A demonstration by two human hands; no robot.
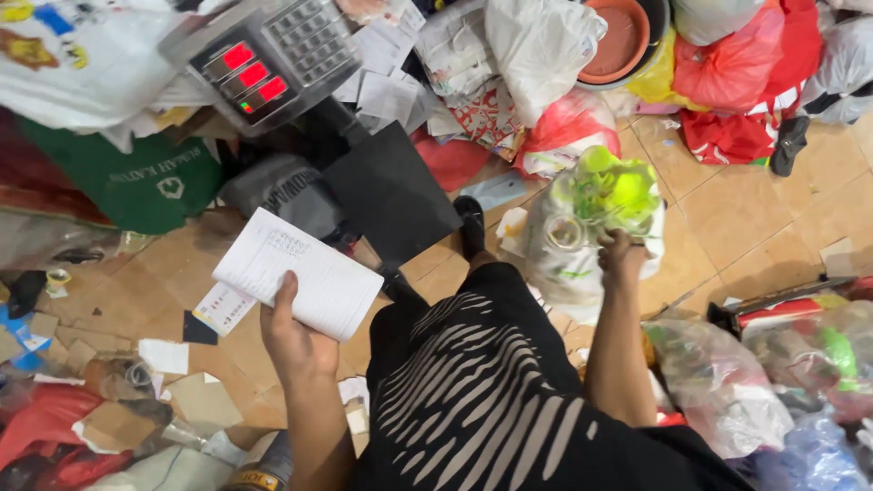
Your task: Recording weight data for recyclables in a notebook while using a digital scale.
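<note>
At far left, torn cardboard and red bags lie on the tiled floor. Above them a green bag sits below a scale with red digits. The left hand holds a notebook open over the floor, thumb across the lower page, fingers closed behind it in a firm grip. A black board lies beside the notebook. The right hand is clenched on the gathered top of a clear bag, which holds yellow-green plastic pieces and clear bottles. Further right, more clear bags hold mixed plastic; red bags and an orange basin lie beyond.
</note>
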